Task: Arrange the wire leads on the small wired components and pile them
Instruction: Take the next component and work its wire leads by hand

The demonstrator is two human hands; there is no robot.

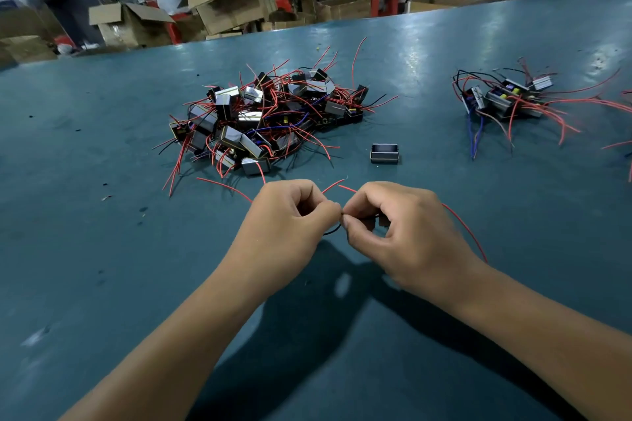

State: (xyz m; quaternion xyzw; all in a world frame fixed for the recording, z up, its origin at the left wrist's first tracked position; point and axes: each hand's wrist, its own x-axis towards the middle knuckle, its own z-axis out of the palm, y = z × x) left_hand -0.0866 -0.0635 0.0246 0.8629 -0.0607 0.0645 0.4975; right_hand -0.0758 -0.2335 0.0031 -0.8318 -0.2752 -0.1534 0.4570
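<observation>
Two hands met low in the middle of the scene, above a teal table [102,284]. The left hand [287,215] had its fingers curled, thumb and forefinger pinching a thin wire lead. The right hand [400,225] was curled as well, its fingertips pinching at the same spot, with a small dark component [382,221] partly hidden under its fingers. Red wire leads [465,229] ran out from between the hands: one to the left across the table, two short ends upward, one long strand to the right past the right wrist. A black lead [331,232] looped just under the left thumb.

Farther off, left of centre, lay a large heap of wired components [263,120], their red, black and blue leads tangled. At the far right sat a smaller pile [506,99] with leads fanned out. Between the two, nearer the big heap, stood a single small metal casing [385,153], apart from both. Beyond the table's far edge stood cardboard boxes [232,0] and people at benches.
</observation>
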